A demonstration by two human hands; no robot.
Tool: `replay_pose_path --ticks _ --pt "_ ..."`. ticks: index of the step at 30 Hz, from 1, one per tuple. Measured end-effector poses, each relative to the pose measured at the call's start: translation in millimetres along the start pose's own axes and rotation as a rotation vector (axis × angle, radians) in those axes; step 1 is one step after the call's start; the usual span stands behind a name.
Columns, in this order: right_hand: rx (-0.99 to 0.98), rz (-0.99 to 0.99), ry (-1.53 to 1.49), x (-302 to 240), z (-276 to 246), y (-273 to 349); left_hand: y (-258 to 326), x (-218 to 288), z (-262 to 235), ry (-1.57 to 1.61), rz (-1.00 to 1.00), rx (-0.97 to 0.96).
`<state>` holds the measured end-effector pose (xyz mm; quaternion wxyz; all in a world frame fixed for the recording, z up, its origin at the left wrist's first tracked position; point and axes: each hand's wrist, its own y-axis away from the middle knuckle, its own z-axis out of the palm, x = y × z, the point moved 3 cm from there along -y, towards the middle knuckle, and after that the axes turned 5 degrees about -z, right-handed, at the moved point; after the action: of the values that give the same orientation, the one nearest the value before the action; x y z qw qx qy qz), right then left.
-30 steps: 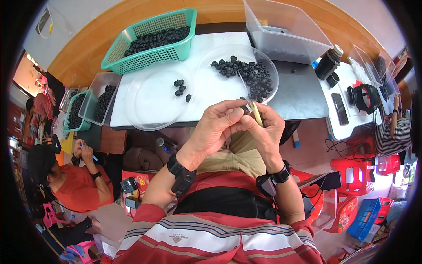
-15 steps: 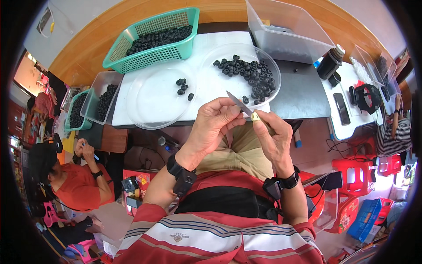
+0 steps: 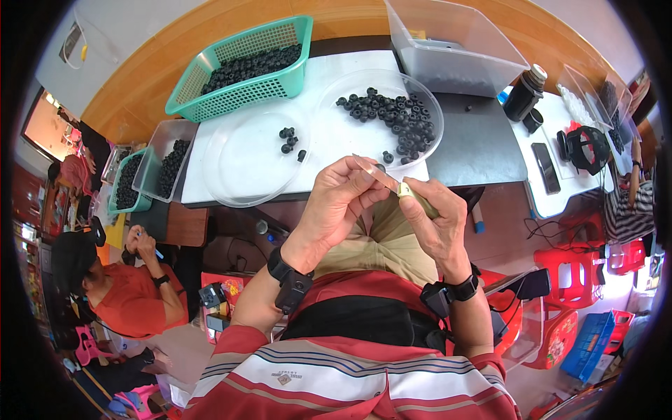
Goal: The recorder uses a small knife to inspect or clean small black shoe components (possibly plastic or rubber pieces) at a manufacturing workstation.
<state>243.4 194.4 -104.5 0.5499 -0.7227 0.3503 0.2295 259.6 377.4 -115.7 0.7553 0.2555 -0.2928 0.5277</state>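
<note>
My right hand (image 3: 439, 217) is closed around the pale handle of a small knife (image 3: 378, 173), its blade pointing left across to my other hand. Thumb and fingers of my left hand (image 3: 334, 199) are pinched around a small round black part (image 3: 380, 167), mostly hidden by the fingertips and the blade. Both hands are over my lap, at the table's near edge. Just beyond them, a round clear tray (image 3: 440, 131) holds many similar black parts (image 3: 406, 126). Several more black parts (image 3: 288, 140) lie in a second round clear tray (image 3: 231, 164) to the left.
A green basket (image 3: 241, 94) of black parts stands at the back left, a clear bin (image 3: 455, 66) at the back right. Farther right are a black flask (image 3: 523, 98), a phone (image 3: 545, 168) and a black cap (image 3: 586, 150). A person in red (image 3: 140, 294) sits at left.
The knife blade has turned flatter, its tip lower and a little farther left by my left fingers. Both hands keep their grips. The view has shifted slightly.
</note>
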Motion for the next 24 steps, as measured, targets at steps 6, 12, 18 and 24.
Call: replay_pose_path --ticks 6,12,18,24 --pt "0.01 -0.004 -0.008 1.7 -4.3 1.2 1.5 -2.8 2.3 0.032 0.009 -0.031" --pt "0.163 0.275 -0.134 28.9 -23.0 8.6 12.1 1.6 17.9 0.04 0.027 -0.169" --pt "-0.003 0.052 -0.081 -4.6 -22.5 -0.6 2.6 0.0 3.6 0.075 0.024 -0.067" --pt "-0.031 -0.021 -0.063 -5.8 -20.1 -1.2 4.3 0.7 15.3 0.018 0.017 -0.045"
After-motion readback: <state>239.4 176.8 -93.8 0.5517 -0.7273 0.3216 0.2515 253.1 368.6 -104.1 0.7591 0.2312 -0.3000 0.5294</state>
